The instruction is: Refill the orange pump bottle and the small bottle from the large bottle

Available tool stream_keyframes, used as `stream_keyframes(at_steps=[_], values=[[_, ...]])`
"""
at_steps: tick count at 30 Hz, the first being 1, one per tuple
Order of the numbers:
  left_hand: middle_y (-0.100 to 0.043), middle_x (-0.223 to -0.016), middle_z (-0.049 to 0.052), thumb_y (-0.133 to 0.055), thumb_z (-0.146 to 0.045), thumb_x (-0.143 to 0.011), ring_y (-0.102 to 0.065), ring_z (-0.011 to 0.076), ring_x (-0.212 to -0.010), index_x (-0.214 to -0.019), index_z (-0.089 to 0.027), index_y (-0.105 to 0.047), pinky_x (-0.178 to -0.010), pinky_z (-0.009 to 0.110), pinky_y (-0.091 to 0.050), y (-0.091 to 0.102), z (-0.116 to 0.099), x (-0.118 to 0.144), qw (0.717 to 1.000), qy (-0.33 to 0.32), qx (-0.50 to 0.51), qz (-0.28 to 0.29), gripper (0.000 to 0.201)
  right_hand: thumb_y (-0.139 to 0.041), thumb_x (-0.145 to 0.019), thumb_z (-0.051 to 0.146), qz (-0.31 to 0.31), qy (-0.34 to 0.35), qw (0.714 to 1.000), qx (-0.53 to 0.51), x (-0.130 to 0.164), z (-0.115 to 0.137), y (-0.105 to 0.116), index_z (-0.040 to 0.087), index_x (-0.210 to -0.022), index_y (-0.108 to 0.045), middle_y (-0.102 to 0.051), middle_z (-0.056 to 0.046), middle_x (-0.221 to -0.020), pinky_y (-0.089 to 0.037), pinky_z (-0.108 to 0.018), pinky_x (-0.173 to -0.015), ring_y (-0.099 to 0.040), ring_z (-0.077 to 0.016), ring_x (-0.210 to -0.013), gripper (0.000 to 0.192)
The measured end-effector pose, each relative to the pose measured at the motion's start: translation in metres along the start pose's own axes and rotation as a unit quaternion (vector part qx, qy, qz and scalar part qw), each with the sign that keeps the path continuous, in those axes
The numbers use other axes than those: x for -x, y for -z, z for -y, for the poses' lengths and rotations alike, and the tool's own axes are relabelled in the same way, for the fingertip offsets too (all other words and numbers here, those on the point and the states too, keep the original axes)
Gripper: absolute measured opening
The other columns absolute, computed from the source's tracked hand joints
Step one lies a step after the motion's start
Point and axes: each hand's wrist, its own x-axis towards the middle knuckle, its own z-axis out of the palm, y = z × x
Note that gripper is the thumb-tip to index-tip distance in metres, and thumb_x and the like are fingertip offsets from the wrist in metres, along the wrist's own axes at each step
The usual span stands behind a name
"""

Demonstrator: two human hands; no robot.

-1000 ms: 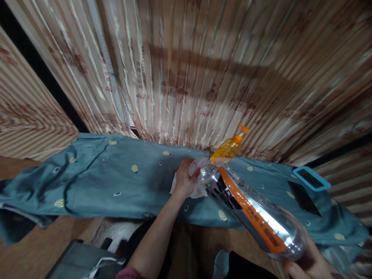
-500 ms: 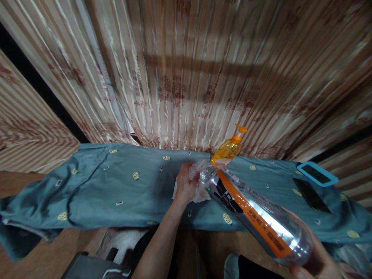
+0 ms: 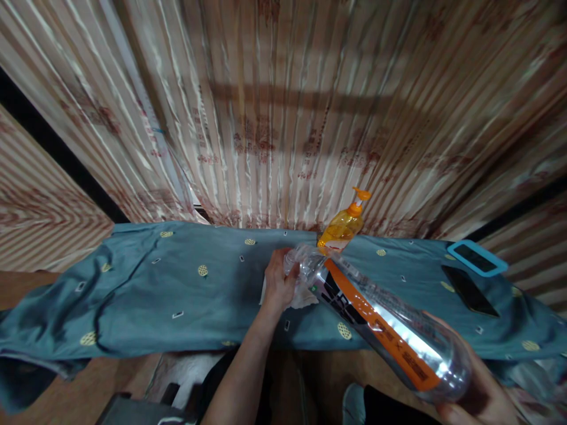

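A large clear plastic bottle (image 3: 376, 321) with an orange, black and silver label lies tilted across the front, its base toward me at the right. My right hand (image 3: 481, 383) is closed around the base end. At the neck end, my left hand (image 3: 280, 280) has its fingers closed on the clear plastic; whether a separate clear piece is there too, I cannot tell. Under my left hand a white tissue (image 3: 305, 296) rests on the cloth. Just behind the bottle's neck stands a pump bottle (image 3: 341, 230) of yellow-orange liquid with an orange pump head.
A blue-green patterned cloth (image 3: 146, 289) covers the long narrow table. On its right side lie a dark phone (image 3: 469, 290) and a light-blue framed object (image 3: 477, 258). Striped curtain (image 3: 274, 118) hangs close behind. A grey object (image 3: 142, 410) sits below the front edge, at left.
The view has shifted slightly, so most things appear a little farther left. Both hands keep their hold on the plastic bottle, whose pose is nearly the same.
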Motion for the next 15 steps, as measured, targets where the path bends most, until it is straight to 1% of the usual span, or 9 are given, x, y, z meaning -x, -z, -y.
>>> stream_keyframes(at_steps=[4,9,12,14,15], values=[[-0.071,-0.102,0.01,-0.046,-0.052,-0.097,-0.069,0.0255,-0.097,-0.111,-0.018,-0.062,-0.088,0.039,-0.054,0.001,0.0,-0.001,1.0,0.006,-0.003,0.003,0.04,-0.082,-0.075,0.047,-0.007,-0.022,0.999,-0.026,0.0,0.003,-0.002,0.026,-0.151,-0.05,-0.063,-0.012,-0.144,-0.062,-0.034,-0.088,-0.069,-0.0356,-0.12,0.085],[-0.071,-0.1,0.01,-0.046,-0.049,-0.097,-0.069,0.025,-0.094,-0.11,-0.018,-0.062,-0.086,0.038,-0.054,0.001,0.001,0.0,1.0,0.005,-0.004,0.003,0.037,-0.083,-0.074,0.039,0.006,-0.024,0.998,-0.052,-0.001,0.003,-0.002,0.027,-0.151,-0.05,-0.064,-0.01,-0.144,-0.059,-0.027,-0.091,-0.068,-0.0314,-0.12,0.084],[-0.071,-0.101,0.01,-0.046,-0.047,-0.097,-0.069,0.0255,-0.096,-0.111,-0.018,-0.062,-0.087,0.039,-0.055,0.001,0.001,0.0,1.0,0.001,-0.006,0.006,0.037,-0.085,-0.071,0.04,-0.008,-0.03,0.998,-0.056,-0.001,0.008,-0.005,0.026,-0.149,-0.052,-0.066,-0.01,-0.141,-0.06,-0.027,-0.089,-0.071,-0.0315,-0.117,0.085],[-0.071,-0.102,0.01,-0.047,-0.046,-0.097,-0.069,0.0254,-0.097,-0.111,-0.018,-0.062,-0.088,0.039,-0.055,0.002,0.001,0.0,1.0,-0.001,-0.007,0.01,0.035,-0.086,-0.069,0.045,-0.025,-0.053,0.996,-0.066,-0.001,0.016,-0.01,0.027,-0.146,-0.056,-0.067,-0.008,-0.141,-0.059,-0.026,-0.09,-0.07,-0.0303,-0.118,0.084],[-0.071,-0.102,0.01,-0.047,-0.045,-0.096,-0.069,0.0252,-0.097,-0.111,-0.018,-0.062,-0.088,0.039,-0.055,0.002,0.001,0.0,1.0,-0.002,-0.006,0.011,0.034,-0.085,-0.07,0.047,-0.036,-0.078,0.994,-0.073,-0.001,0.02,-0.012,0.028,-0.145,-0.057,-0.066,-0.007,-0.142,-0.057,-0.025,-0.094,-0.068,-0.0288,-0.122,0.082]])
